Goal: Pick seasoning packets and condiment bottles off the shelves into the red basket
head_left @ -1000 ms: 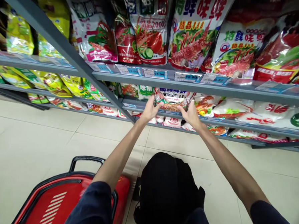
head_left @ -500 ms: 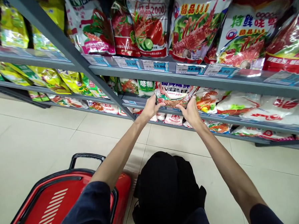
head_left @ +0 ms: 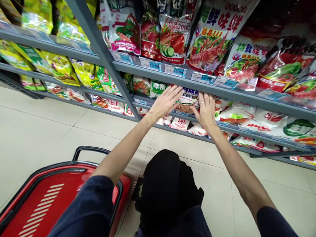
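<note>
Hard to see whole: a packet (head_left: 189,104) on the lower shelf (head_left: 278,138), covered at its ends by the left hand (head_left: 166,103) and right hand (head_left: 206,110), and cut off on top by the upper shelf (head_left: 150,75). Printed with dark blue characters and a pale band bearing red script. Stretched forward with fingers straight and uncurled, thumbs angled inward; impossible to tell how firmly pressed.

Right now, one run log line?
packet: on shelf; left hand: open, at left edge; right hand: open, at right edge; basket: on floor
</note>
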### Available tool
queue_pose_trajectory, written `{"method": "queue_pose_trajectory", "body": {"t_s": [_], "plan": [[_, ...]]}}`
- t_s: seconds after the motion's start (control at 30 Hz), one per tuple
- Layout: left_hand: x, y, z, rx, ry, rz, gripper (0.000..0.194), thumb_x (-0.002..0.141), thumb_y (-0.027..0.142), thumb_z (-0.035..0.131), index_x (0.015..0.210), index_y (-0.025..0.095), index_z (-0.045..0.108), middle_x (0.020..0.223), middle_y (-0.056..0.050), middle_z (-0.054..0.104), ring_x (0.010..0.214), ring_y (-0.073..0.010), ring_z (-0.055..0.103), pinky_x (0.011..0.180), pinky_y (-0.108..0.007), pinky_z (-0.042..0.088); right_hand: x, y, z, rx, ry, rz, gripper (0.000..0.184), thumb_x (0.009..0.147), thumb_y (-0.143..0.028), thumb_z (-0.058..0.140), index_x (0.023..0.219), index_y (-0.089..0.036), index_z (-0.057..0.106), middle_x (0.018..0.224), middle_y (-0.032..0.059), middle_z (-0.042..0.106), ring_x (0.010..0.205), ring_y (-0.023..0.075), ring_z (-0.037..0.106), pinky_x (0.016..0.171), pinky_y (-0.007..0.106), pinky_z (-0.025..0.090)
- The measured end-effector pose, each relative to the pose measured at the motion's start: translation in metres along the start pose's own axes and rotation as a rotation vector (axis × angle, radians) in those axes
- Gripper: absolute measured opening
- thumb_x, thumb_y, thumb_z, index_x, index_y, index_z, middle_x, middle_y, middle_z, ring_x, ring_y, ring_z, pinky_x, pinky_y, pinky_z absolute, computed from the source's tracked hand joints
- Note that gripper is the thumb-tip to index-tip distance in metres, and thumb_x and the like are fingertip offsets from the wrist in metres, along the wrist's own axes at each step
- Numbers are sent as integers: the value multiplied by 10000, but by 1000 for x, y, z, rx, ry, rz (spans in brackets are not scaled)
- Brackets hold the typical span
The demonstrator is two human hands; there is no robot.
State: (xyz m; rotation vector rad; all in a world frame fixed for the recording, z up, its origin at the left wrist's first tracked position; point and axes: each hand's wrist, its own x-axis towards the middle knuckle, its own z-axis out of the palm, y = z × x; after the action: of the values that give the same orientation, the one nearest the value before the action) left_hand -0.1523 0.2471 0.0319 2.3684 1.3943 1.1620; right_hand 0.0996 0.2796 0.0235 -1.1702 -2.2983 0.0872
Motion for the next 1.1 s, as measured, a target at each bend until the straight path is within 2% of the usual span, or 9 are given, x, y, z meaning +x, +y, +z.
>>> {"method": "queue_pose_trajectory", "body": {"t_s": [0.1,0.23,0.43,0.53,0.73,0.87,0.93,1.0,1.1], "plan": [[16,-20,2,119,-91,-58,450,970,443,546,1313,157,595,1303,-188,616,1350,-386,500,1192,-530,288,22,15,9,-48,-65,2,597,996,-549,498,1400,-112,529,1416,253,549,1429,399,391,1192,609,290],[20,-46,13,233,-166,-107,451,994,401,473,1318,108,581,1248,-219,618,1239,-375,557,1112,-473,350,38,24,17,-98,-83,-25,538,978,-594,522,1242,-134,620,1263,235,641,1334,380,492,1188,564,298],[29,-37,9,204,-67,-158,437,913,461,604,1188,125,652,1154,-184,649,1230,-383,540,1141,-478,322,39,28,9,-141,-107,63,670,893,-720,569,1173,-115,631,1179,241,648,1196,418,562,1093,576,394],[44,-35,12,261,-24,-237,434,973,454,498,1205,122,653,1163,-192,659,1191,-365,566,1101,-479,359,38,28,10,-155,-66,96,612,959,-678,477,1151,-120,640,1172,237,651,1193,413,566,1079,565,405],[62,-62,31,259,-129,-255,265,916,283,543,1056,133,711,973,-154,660,1110,-375,617,1012,-509,424,57,24,18,-86,16,165,487,1036,-533,376,1208,-162,640,1194,190,679,1223,378,575,1117,553,378],[68,-63,26,268,-175,-249,275,950,284,502,1001,96,697,947,-157,644,1145,-390,604,1046,-548,409,64,20,12,-24,-15,157,473,1050,-485,343,1208,-166,654,1186,185,687,1230,369,577,1131,563,363],[57,-48,20,236,-111,-261,323,993,335,461,1037,107,685,1024,-164,647,1172,-369,598,1080,-532,401,46,14,8,11,18,162,475,1048,-481,351,1262,-164,635,1253,195,652,1280,378,545,1133,584,360],[31,-26,19,185,87,-297,377,1036,395,401,1133,142,664,1144,-160,637,1226,-333,580,1116,-497,392,11,7,10,64,98,162,469,1040,-479,386,1316,-170,605,1322,199,606,1336,373,504,1132,590,368],[-27,3,38,80,341,-407,427,1062,458,349,1206,202,659,1222,-131,641,1185,-263,614,1059,-412,454,-48,1,30,212,127,162,412,1025,-458,444,1263,-177,629,1207,172,662,1194,309,615,1044,503,481]]}}
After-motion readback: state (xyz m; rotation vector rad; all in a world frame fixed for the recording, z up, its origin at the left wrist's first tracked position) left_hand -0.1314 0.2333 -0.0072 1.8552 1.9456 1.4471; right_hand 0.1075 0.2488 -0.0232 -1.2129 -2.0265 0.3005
